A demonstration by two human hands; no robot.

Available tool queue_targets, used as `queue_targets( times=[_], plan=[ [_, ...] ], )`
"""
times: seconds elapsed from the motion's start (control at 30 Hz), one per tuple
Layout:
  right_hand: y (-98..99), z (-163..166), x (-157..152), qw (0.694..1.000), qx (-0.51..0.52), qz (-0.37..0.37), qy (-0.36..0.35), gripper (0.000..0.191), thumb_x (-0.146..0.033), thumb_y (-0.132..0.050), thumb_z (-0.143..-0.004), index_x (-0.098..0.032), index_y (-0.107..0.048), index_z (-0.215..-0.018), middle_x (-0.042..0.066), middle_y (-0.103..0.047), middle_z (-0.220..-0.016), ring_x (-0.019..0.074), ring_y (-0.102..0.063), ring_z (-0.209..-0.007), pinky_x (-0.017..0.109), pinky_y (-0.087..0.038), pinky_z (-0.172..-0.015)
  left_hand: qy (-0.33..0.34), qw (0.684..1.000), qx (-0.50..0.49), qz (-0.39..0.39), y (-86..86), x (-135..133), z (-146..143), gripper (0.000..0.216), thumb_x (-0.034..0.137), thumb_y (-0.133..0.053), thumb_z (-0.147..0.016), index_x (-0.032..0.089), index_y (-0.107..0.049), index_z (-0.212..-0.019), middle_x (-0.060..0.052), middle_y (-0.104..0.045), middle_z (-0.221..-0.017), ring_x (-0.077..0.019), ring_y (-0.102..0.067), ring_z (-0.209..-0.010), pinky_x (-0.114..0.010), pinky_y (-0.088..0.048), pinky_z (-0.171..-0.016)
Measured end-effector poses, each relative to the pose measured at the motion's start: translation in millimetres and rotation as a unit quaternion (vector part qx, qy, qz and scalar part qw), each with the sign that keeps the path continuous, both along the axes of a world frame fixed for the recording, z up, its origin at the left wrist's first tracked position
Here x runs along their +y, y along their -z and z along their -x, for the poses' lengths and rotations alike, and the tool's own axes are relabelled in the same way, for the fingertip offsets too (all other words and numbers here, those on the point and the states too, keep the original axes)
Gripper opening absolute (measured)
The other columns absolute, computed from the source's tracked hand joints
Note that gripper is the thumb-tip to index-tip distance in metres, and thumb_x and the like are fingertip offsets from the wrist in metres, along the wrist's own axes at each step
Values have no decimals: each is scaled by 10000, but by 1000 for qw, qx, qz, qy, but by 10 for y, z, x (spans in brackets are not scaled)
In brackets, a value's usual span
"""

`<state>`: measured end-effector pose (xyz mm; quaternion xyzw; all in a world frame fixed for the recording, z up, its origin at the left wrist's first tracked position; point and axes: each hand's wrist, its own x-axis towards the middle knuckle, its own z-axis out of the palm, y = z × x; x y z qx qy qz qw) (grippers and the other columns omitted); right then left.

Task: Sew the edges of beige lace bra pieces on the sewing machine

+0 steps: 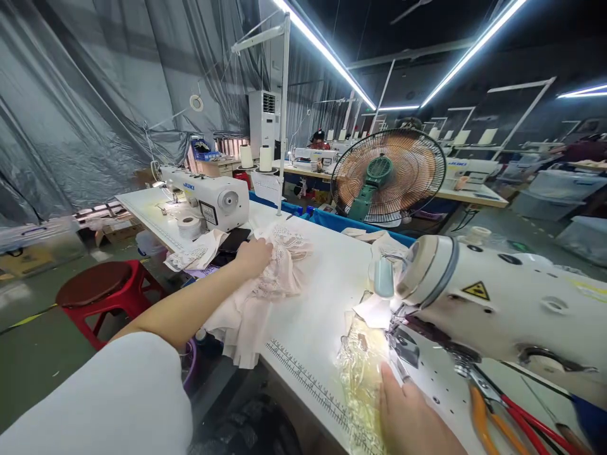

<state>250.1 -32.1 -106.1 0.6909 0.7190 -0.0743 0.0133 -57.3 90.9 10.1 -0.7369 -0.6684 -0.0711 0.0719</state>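
My left hand (255, 256) is closed on a bunch of pale pink lace fabric (287, 268) that spreads over the table and hangs off its front edge. Beside that hand lies a black phone-like object (232, 243). At the lower right, my right hand (415, 414) rests by the needle area of the near sewing machine (502, 284). A slim metal piece shows at its fingers, too unclear to name. Along its left side runs a shiny, crinkled yellowish strip (363, 379), with a white fabric piece (374, 311) above it.
Orange-handled pliers (481, 411) and a red-handled tool (526, 417) lie right of my right hand. A second sewing machine (213, 196) stands at the table's far left, near a red stool (107, 294). Behind the table is a large fan (379, 167).
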Motion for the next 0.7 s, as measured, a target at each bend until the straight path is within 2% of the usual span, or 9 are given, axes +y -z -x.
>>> queue_targets(
  times=[0.07, 0.13, 0.23, 0.33, 0.4, 0.43, 0.5, 0.6, 0.7],
  plan=[
    [-26, -12, 25, 1000, 19, 9, 8, 518, -257, -142, -922, -114, -362, -1369, 74, -568, -802, 204, -582, -640, 322, -387, -528, 11, 1000, -17, -11, -40, -9, 220, 90, 164, -572, -785, 121, -599, -859, -122, -613, -925, -283, -563, -950, -404, -433, -791],
    [-36, -13, 14, 999, 26, -17, 18, 508, -280, -152, -921, -125, -439, -1310, 77, -579, -807, 220, -590, -661, 335, -396, -533, 39, 997, -45, -38, -104, -36, 284, 85, 212, -539, -818, 143, -587, -807, -82, -605, -868, -239, -562, -902, -349, -431, -765],
    [-5, 41, -120, 991, 77, -107, 25, 497, -353, -217, -909, -111, -544, -1193, 120, -605, -872, 267, -615, -755, 375, -446, -593, 103, 986, -98, -84, -210, -189, 153, 160, 274, -478, -865, 153, -557, -796, -54, -572, -821, -193, -538, -813, -311, -423, -718],
    [36, 239, -387, 963, 192, -189, 10, 521, -498, -305, -881, -133, -580, -1131, 145, -601, -1054, 277, -581, -988, 383, -477, -803, 188, 966, -148, -102, -187, -493, -141, 209, 306, -426, -894, 169, -526, -772, -39, -540, -781, -161, -510, -759, -287, -426, -700],
    [30, 438, -584, 921, 343, -183, 1, 551, -567, -386, -843, -154, -549, -1168, 145, -559, -1213, 266, -533, -1107, 374, -458, -895, 258, 945, -178, -95, -40, -737, -379, 226, 318, -406, -898, 179, -510, -754, -39, -537, -764, -157, -504, -755, -286, -432, -713],
    [17, 539, -674, 894, 424, -141, -7, 576, -585, -436, -816, -161, -527, -1195, 146, -544, -1259, 259, -538, -1113, 368, -465, -899, 297, 931, -191, -87, 72, -858, -497, 218, 324, -411, -893, 183, -506, -757, -36, -542, -756, -158, -505, -750, -290, -432, -713],
    [-10, 699, -823, 837, 545, -33, -15, 590, -595, -518, -767, -164, -546, -1170, 147, -589, -1225, 258, -567, -1092, 366, -473, -902, 353, 912, -201, -61, 339, -1086, -698, 205, 332, -442, -867, 193, -491, -724, -27, -557, -739, -160, -511, -730, -291, -428, -683],
    [20, 769, -996, 785, 614, 72, 49, 558, -618, -561, -729, -157, -624, -1038, 130, -695, -1009, 274, -631, -971, 385, -503, -846, 401, 867, -294, -27, 726, -1369, -827, 226, 396, -434, -859, 206, -474, -742, -39, -561, -714, -173, -499, -693, -304, -415, -641],
    [150, 643, -1169, 734, 657, 110, 130, 604, -660, -568, -696, -160, -637, -1029, 123, -713, -929, 292, -664, -889, 396, -532, -754, 369, 817, -443, -16, 976, -1560, -707, 386, 541, -409, -854, 194, -429, -685, -24, -498, -638, -144, -450, -611, -281, -388, -588]
  ],
)
